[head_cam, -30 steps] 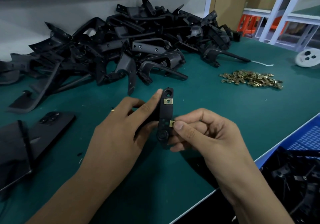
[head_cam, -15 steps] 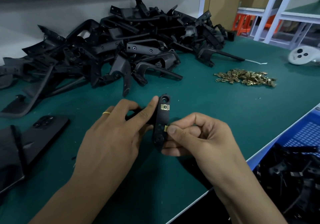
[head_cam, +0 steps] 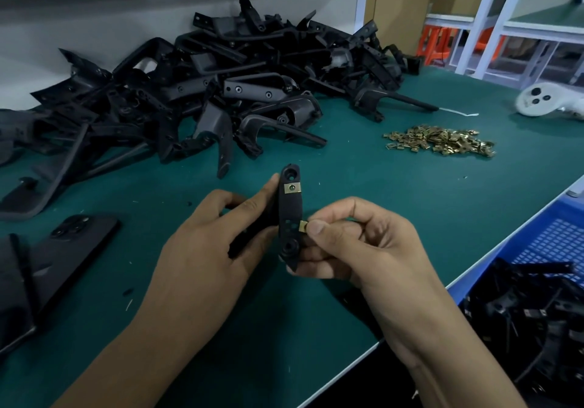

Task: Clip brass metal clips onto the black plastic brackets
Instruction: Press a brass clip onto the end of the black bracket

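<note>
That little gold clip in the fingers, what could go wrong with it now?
The brass clip is tiny and only pinched at its edge by the right hand, so it might slip and drop onto the green table. It sits at the side of the black bracket, so it could go on crooked, unlike the seated clip higher up. The left hand holds the bracket in the air, so a hard push might twist it.
</note>
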Motion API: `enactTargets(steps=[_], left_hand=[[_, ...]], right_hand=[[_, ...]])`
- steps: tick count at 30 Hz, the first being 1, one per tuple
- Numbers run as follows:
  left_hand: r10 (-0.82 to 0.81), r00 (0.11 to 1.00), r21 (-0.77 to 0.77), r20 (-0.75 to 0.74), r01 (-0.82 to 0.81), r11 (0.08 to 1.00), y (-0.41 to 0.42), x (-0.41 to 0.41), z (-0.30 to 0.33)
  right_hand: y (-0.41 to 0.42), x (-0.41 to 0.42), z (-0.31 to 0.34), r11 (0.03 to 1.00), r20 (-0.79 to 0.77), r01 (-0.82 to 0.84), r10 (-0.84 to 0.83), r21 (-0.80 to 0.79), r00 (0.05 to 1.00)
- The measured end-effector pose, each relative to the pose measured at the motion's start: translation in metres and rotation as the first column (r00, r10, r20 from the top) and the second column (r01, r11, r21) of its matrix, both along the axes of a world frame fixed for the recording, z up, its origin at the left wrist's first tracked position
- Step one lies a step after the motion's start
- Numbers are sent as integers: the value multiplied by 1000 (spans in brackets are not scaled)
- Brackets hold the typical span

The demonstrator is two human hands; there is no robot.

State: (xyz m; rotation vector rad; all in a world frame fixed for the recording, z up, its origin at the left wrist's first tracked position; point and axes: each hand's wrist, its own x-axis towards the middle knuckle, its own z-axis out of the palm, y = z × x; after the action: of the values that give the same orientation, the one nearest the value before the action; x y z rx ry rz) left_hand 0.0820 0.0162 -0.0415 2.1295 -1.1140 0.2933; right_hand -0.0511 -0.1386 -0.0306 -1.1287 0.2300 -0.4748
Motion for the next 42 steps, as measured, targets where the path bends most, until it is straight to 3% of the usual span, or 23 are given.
enactTargets(steps=[3, 14, 26, 35, 39, 42], left_hand=[[-5, 1000, -11, -5, 5, 1000, 1, 1, -3], [13, 998, 55, 61, -16, 998, 2, 1, -2], [-5, 1000, 177, 18, 1, 984, 4, -7, 8], [92, 944, 198, 316, -160, 967, 1, -17, 16], [27, 966, 183, 255, -76, 980, 2, -17, 10], [-177, 981, 95, 81, 169, 981, 0, -17, 7]], right_hand=[[-1, -1, 2, 998, 8, 17, -17, 54, 1000], [1, -1, 0, 997, -46, 13, -17, -74, 999], [-2, -2, 2, 996, -60, -59, 54, -72, 997], [0, -1, 3, 995, -124, -69, 59, -75, 991], [-6, -5, 3, 984, -111, -166, 158, -69, 981], [-13, -9, 5, 926, -9, -375, 376, 41, 927]])
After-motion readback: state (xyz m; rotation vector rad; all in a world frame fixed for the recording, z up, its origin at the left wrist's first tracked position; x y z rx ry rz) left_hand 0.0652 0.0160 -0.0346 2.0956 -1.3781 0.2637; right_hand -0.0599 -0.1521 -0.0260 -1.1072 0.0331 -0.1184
